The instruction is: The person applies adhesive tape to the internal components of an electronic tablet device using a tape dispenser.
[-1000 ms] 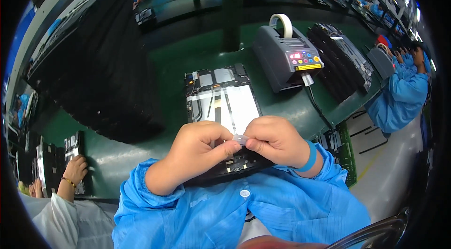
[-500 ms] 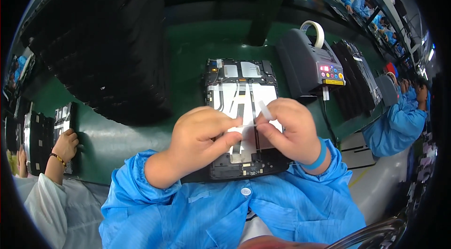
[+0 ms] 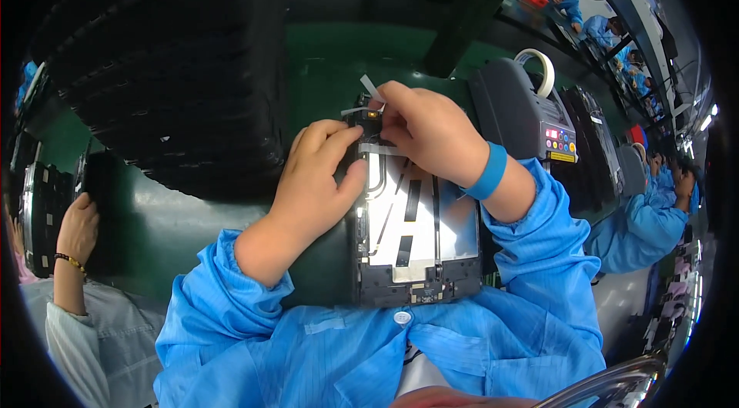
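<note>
An opened tablet-like device [image 3: 419, 223] with a black frame and a shiny white inner panel lies in front of me. My left hand [image 3: 319, 169] rests at its upper left edge, fingers stretched and thumb apart, fingertips touching the frame. Over the upper end my right hand [image 3: 431, 131] is closed in a pinch on a strip of white tape [image 3: 371, 89] that sticks up past the index finger. A second pale strip [image 3: 354, 111] juts out at the upper left corner. Another pale strip [image 3: 379, 149] lies across the top of the panel, partly under the right hand.
A dark grey tape dispenser [image 3: 512, 112] with a roll of tape [image 3: 546, 73] stands at the right, beside stacked black devices [image 3: 593, 127]. A tall black stack [image 3: 177, 77] fills the left. A co-worker's hand [image 3: 78, 229] is at the far left. Behind rises a dark green post [image 3: 473, 11].
Both hands have moved up from the middle of the device to its upper left end. My left hand has let go of the strip and spread; the right still pinches tape.
</note>
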The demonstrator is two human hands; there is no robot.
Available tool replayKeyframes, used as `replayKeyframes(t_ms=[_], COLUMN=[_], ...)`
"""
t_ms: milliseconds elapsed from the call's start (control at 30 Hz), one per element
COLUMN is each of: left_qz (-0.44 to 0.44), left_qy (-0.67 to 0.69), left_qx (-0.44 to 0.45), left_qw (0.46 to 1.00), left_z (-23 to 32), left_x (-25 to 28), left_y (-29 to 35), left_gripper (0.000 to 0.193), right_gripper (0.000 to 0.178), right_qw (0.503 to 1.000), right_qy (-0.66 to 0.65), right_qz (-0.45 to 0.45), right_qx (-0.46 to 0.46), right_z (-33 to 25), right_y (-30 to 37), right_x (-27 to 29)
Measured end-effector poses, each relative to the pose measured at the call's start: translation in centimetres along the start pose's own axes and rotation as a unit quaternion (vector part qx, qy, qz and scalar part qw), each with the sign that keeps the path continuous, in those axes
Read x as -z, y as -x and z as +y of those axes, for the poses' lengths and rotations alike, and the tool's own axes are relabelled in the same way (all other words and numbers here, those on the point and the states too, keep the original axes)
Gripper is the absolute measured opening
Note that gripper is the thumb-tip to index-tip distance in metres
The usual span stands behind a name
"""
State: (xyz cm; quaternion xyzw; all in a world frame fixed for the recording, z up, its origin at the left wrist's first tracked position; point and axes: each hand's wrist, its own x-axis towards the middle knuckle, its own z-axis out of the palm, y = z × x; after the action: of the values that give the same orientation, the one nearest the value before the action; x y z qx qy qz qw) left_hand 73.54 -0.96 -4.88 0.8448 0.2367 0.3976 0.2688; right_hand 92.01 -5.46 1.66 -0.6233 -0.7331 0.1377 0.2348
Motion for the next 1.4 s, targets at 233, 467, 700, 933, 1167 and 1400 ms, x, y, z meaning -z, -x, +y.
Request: replayKeyframes(t_ms=[233, 467, 700, 933, 1167, 1400], left_qz=[-0.028, -0.04, -0.05, -0.063, -0.051, -0.115], left_qy=[-0.006, 0.006, 0.023, 0.028, 0.068, 0.058], left_qx=[0.02, 0.03, 0.01, 0.003, 0.018, 0.056], left_qw=[0.999, 0.999, 0.998, 0.998, 0.996, 0.99], left_z=[-0.2, -0.3, -0.8, -0.9, -0.8, -1.2], left_x=[-0.1, -0.1, -0.2, -0.2, -0.5, -0.3], left_y=[0.2, 0.0, -0.2, -0.1, 0.1, -0.1], left_gripper=[0.029, 0.029, 0.029, 0.027, 0.03, 0.04], right_gripper=[0.029, 0.028, 0.028, 0.027, 0.035, 0.029], right_qw=[0.999, 0.995, 0.994, 0.998, 0.984, 0.988], right_qy=[-0.019, -0.077, -0.062, -0.028, -0.039, -0.054], right_qz=[-0.012, -0.057, -0.039, -0.019, -0.027, -0.001], right_qx=[0.043, 0.034, 0.079, 0.046, -0.169, -0.142], right_z=[1.4, 1.9, 2.2, 1.8, 0.7, 0.9], right_y=[-2.5, -2.9, -2.6, -2.6, -2.1, -1.5], right_x=[-0.2, 0.2, 0.0, -0.4, -0.1, 0.3])
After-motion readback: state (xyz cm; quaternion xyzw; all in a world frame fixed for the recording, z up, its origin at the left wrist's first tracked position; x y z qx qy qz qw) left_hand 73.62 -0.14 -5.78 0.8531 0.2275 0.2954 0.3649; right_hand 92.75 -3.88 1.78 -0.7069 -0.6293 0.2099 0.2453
